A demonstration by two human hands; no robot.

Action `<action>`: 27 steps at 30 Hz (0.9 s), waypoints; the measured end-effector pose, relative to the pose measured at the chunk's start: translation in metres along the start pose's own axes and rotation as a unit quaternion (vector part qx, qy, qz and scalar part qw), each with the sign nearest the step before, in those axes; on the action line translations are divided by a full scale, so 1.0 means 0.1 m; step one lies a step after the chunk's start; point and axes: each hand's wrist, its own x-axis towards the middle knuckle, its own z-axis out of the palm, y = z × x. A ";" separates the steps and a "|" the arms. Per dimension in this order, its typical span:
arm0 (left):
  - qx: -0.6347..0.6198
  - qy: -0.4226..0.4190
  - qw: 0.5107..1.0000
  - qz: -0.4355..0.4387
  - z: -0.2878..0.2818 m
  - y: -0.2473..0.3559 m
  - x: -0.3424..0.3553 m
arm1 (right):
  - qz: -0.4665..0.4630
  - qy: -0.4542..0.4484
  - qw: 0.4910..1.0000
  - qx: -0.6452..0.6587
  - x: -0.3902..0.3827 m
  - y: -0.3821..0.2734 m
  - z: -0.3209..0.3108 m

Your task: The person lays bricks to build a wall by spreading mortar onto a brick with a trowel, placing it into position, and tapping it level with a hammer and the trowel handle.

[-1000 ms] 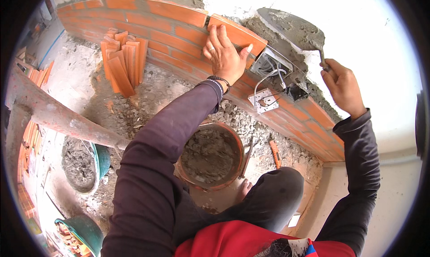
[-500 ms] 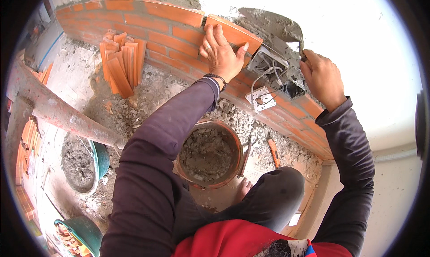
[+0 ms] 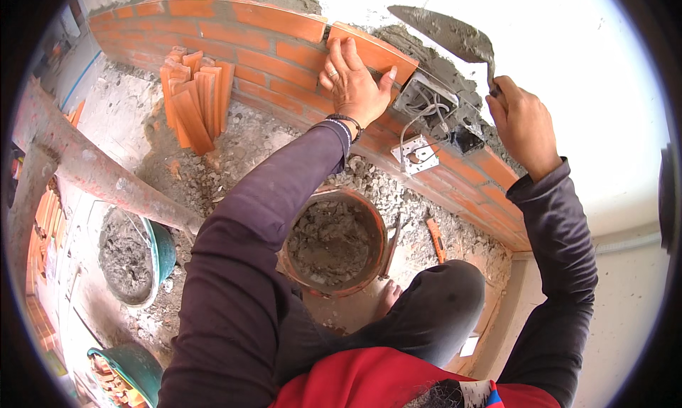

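Observation:
My left hand [image 3: 353, 81] lies with fingers and thumb spread against an orange brick slip [image 3: 373, 52] in the top row of the wall. My right hand [image 3: 524, 124] is closed round the handle of a trowel [image 3: 447, 33]. Grey mortar coats the trowel's blade, which is held above the wall's top edge, right of the slip. Behind the slip a strip of wet mortar [image 3: 426, 55] shows. Just right of my left hand, an electrical box [image 3: 425, 99] with loose grey wires sits in the brickwork. A white socket plate [image 3: 416, 154] hangs from it by its wires.
A round tub of mortar [image 3: 378, 248] stands before me, beside a long thin tool [image 3: 391, 248] and an orange-handled tool [image 3: 435, 239]. Stacked brick slips [image 3: 193, 106] lean near the wall. Green buckets [image 3: 165, 251] and a thick metal pipe [image 3: 117, 177] are at left.
My right hand has moved slightly right with the trowel, lifting its blade away from the mortar along the wall top. My left hand stays on the brick slip.

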 end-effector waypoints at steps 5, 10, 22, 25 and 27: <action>0.006 -0.005 1.000 -0.003 -0.02 -0.01 0.00 | 0.023 -0.028 0.999 -0.007 -0.25 -0.05 0.22; 0.000 -0.011 1.000 -0.009 -0.03 0.04 0.01 | 0.036 -0.022 0.999 0.017 -0.38 -0.09 0.44; 0.004 -0.014 1.000 -0.004 -0.02 0.01 0.01 | 0.009 -0.008 0.999 0.043 -0.28 -0.08 0.72; 0.000 -0.019 1.000 -0.012 -0.03 0.04 0.01 | 0.010 0.002 0.999 0.033 -0.20 -0.10 0.77; 0.000 -0.016 1.000 -0.013 -0.03 0.04 0.01 | 0.020 0.009 1.000 0.020 -0.21 -0.15 0.76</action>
